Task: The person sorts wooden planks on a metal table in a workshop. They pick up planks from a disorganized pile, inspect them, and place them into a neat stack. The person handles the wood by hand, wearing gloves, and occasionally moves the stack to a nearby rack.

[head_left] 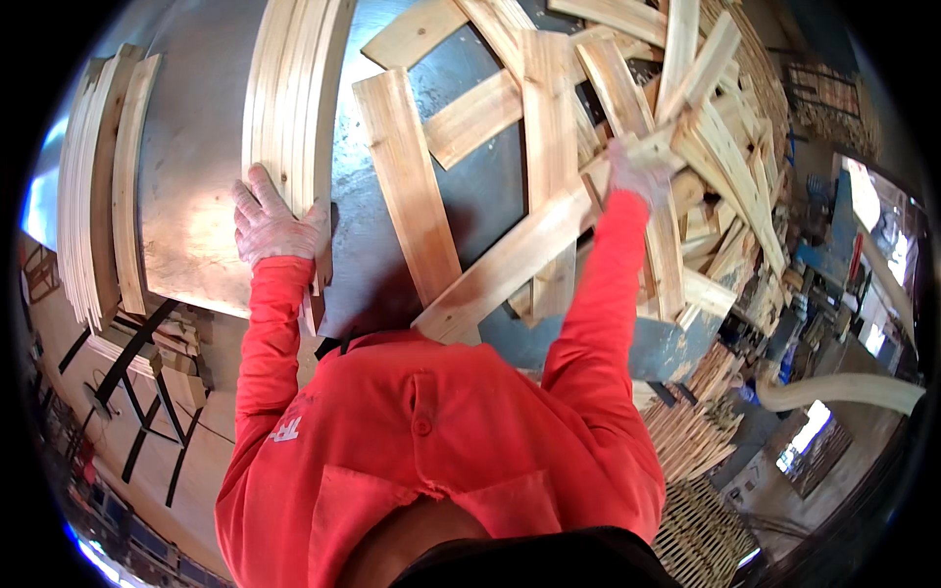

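My left hand lies across the near end of a row of pale wooden boards standing on edge, pressed side by side. Its fingers are spread over the edges, and the thumb is at the right side. Over a loose pile to the right, my right hand is closed on a wooden board; the fingers are slightly blurred and partly hidden. A long board slants from near my chest toward that hand. Flat boards lie between the row and the pile.
A metal-topped table carries the wood. Another group of upright boards stands at its left edge. The jumbled board pile fills the right side. Beyond are a pale hose, stacked wood strips and a black metal stand.
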A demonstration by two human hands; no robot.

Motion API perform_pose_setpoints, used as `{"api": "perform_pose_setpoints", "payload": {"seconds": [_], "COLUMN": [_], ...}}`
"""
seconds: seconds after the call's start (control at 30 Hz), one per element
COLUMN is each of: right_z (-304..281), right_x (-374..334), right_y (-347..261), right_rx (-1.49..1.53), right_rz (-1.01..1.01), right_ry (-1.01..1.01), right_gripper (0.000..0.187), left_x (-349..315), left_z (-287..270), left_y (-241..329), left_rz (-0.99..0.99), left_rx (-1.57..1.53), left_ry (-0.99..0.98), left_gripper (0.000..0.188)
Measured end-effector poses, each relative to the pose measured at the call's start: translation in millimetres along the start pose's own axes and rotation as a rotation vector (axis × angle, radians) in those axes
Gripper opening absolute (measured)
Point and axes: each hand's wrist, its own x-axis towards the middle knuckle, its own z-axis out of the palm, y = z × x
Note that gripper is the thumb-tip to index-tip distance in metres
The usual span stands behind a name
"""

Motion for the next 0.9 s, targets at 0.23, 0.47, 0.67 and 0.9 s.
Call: {"api": "perform_pose_setpoints", "payload": {"seconds": [0.23, 0.47, 0.67, 0.9], "right_z": [-49.4, -0.1, -16.2, 63.4], "right_x": [-102.1, -314.6, -375.5, -343.5], "right_y": [-12.6, -62.1, -150.5, -117.3], "right_rx": [1.112, 1.418, 0.269, 0.904], "right_rz": [0.098, -0.314, -1.097, -0.864], "right_ry": [-0.165, -1.376, -1.201, -1.429], "right_gripper": [0.086, 0.076, 0.059, 0.04], "left_x": [1.4, -12.7, -49.8, -39.7], "left_z": [2.2, -29.6, -24.7, -38.4], "left_y": [-6.2, -32.1, -59.1, -50.3], "left_rz": [-0.009, -0.016, 0.048, -0.096], "left_rx": [-0.015, -0.043, -0.087, -0.006], "left_ry": [-0.067, -0.176, -0.174, -0.28], "left_gripper": [0.107, 0.105, 0.119, 0.113]}}
